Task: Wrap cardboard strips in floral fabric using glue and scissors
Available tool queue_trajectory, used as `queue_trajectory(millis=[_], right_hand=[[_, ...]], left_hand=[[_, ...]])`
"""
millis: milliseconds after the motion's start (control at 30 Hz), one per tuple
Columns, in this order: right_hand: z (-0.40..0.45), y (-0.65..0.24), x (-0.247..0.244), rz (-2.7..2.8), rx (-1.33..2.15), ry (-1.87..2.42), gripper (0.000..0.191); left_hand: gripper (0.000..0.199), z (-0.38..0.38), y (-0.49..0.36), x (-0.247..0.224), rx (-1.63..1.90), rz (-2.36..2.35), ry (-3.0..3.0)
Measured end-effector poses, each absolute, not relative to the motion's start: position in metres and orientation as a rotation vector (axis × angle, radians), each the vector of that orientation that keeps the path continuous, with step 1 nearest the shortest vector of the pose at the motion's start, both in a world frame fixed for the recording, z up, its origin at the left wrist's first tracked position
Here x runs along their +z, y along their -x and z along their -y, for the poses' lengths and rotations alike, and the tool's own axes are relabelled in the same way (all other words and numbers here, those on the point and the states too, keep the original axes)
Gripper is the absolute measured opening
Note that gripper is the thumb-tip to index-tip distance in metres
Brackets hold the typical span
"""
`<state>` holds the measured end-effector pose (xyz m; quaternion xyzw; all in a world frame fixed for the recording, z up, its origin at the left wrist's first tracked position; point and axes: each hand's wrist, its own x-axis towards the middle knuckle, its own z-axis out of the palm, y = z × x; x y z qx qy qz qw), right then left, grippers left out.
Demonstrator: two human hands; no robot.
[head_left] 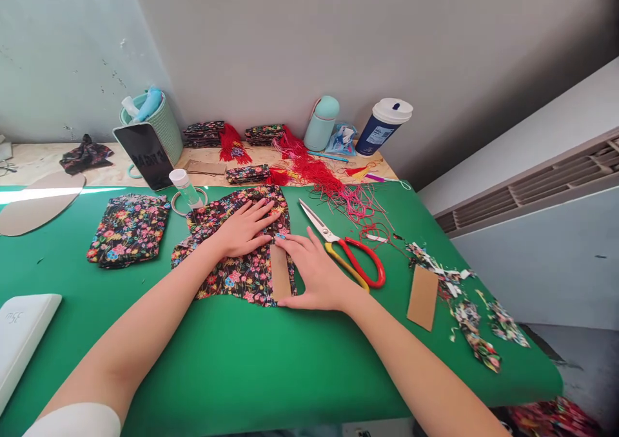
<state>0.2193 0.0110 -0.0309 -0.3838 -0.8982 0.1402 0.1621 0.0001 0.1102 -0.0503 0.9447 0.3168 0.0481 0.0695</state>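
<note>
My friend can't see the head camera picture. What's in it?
A left hand rests on black floral fabric while the right hand touches a cardboard strip lying on it, on a green tabletop. Scissors lie to the right; folded floral fabric, left.

I have a green-topped table (242, 366) before me, a wooden strip (39, 160) showing along the wall. On the green lie a spread floral cloth (242, 272), a folded floral bundle (129, 229), scissors (327, 231), a cardboard rectangle (423, 297) and fabric scraps (468, 320) — on the wood, tasselled floral pieces (203, 134), a turquoise flask (320, 129) and a dark blue cup (382, 131).
</note>
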Motion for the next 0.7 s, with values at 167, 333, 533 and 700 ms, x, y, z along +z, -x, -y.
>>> queue_trajectory(millis=[167, 333, 533, 700], right_hand=[[-0.0125, -0.2206, -0.032, 2.578, 0.42, 1.119, 0.102], [-0.0125, -0.2217, -0.0306, 2.575, 0.438, 1.126, 0.102], [-0.0123, -0.2232, -0.0306, 2.577, 0.479, 1.153, 0.107], [-0.0128, -0.2244, -0.0304, 2.608, 0.491, 1.159, 0.109]], left_hand=[[0.068, -0.1084, -0.0015, -0.0478, 0.144, -0.95, -2.853], [0.071, -0.1082, -0.0015, -0.0466, 0.142, -0.942, -2.853], [0.072, -0.1086, -0.0013, -0.0474, 0.151, -0.935, -2.842], [0.071, -0.1088, -0.0015, -0.047, 0.14, -0.934, -2.84]])
